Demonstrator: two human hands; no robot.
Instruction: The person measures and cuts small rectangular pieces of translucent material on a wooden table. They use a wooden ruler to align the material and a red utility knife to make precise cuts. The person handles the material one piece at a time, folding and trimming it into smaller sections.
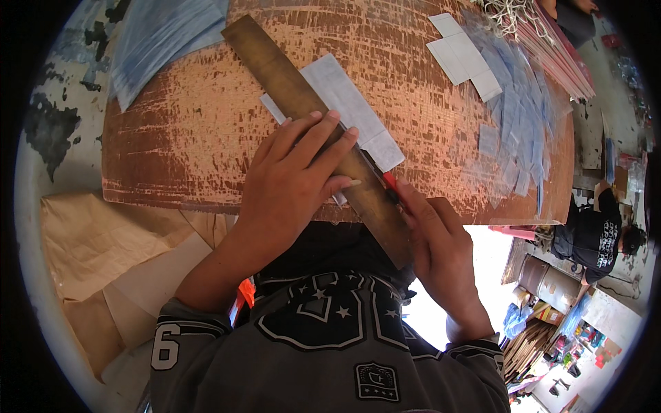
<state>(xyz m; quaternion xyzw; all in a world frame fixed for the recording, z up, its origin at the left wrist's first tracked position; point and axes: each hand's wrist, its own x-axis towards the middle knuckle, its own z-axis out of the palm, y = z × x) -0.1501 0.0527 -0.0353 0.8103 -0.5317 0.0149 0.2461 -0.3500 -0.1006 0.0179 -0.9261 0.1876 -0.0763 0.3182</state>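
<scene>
A long, flat, brown metal straightedge (275, 76) lies slantwise over a pale grey sheet (352, 107). Its near end reaches past the table's front edge toward my body. My left hand (292, 158) presses down on the bar from above, fingers spread and lying across it, thumb stretched to the right. My right hand (441, 237) is closed around a red cutter knife (390, 180), its dark blade along the bar's right edge beside the sheet's near corner. Strips of the sheet show on the bar's left side too; the rest is hidden under bar and hand.
The worn wooden table (172, 144) is heavily scored. Clear bluish plastic sheets (165, 41) lie at the far left. Cut plastic pieces (520, 117), pale sheet pieces (465, 58) and pink bundles with white cords (551, 48) lie at right. Another person (592, 230) is farther right.
</scene>
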